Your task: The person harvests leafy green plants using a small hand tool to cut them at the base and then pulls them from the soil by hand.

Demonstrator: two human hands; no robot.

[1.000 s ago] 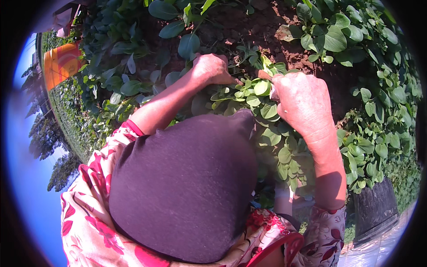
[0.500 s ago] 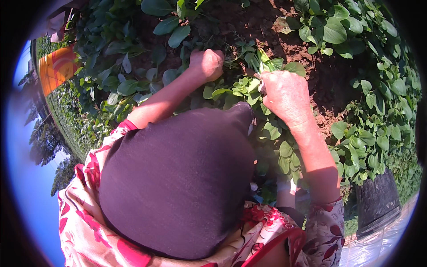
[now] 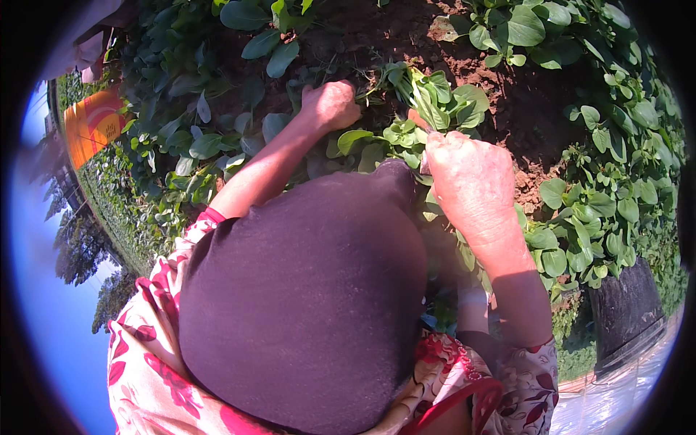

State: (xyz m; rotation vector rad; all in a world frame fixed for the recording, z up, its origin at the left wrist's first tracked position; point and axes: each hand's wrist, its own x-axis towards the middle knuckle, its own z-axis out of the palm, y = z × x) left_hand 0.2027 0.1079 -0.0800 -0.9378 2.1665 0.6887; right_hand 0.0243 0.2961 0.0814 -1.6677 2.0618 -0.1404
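Green leafy bunch (image 3: 444,103) at 1 o'clock from picture centre, over reddish-brown soil (image 3: 533,185), just beyond the right hand (image 3: 471,180). Right hand between 2 and 3 o'clock: grip narrow, fingers curled in; contents hidden, cannot tell. Left hand (image 3: 331,106) at 12 o'clock: grip a fist beside thin stems; cannot tell if anything is inside. Orange bucket-like object (image 3: 93,127) near 10 o'clock; black container (image 3: 628,308) between 3 and 4.
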